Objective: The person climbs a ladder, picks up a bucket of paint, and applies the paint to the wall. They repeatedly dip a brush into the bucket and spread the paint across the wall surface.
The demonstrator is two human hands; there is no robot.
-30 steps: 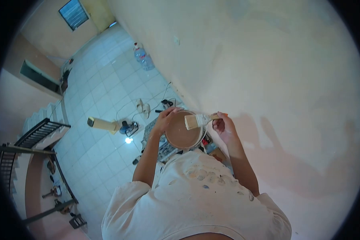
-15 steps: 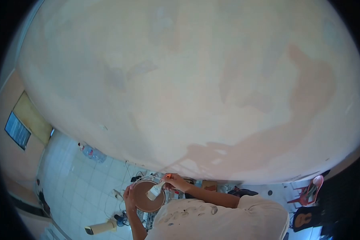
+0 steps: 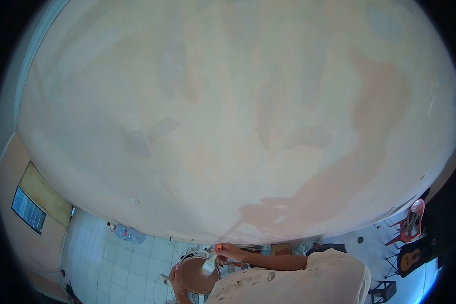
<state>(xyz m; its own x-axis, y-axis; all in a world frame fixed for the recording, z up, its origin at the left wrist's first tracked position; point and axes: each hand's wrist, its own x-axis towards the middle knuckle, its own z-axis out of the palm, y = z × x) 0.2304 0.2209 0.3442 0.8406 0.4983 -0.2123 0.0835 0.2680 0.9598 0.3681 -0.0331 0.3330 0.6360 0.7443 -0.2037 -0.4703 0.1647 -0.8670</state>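
Note:
My right hand (image 3: 229, 252) is closed round the handle of a wide paintbrush (image 3: 209, 265) with pale bristles. The bristles point down over the mouth of a round bucket (image 3: 219, 281), which holds brownish-pink paint. On the bucket's left side, my left hand (image 3: 175, 277) grips the rim. Just beyond the bucket rises a large pale wall (image 3: 213, 152) with greyish patches and a shadow across its right part.
A large clear plastic bottle (image 3: 128, 234) lies on the white tiled floor (image 3: 114, 266) by the wall's foot. To the right are a red chair (image 3: 414, 223) with things on it, a guitar (image 3: 409, 259) and a dark stool (image 3: 383, 291). A door (image 3: 45, 195) stands at far left.
The view has tilted up, so bucket, hands and floor things sit lower in the picture. The paintbrush stays in my right hand over the bucket, my left hand still at the rim.

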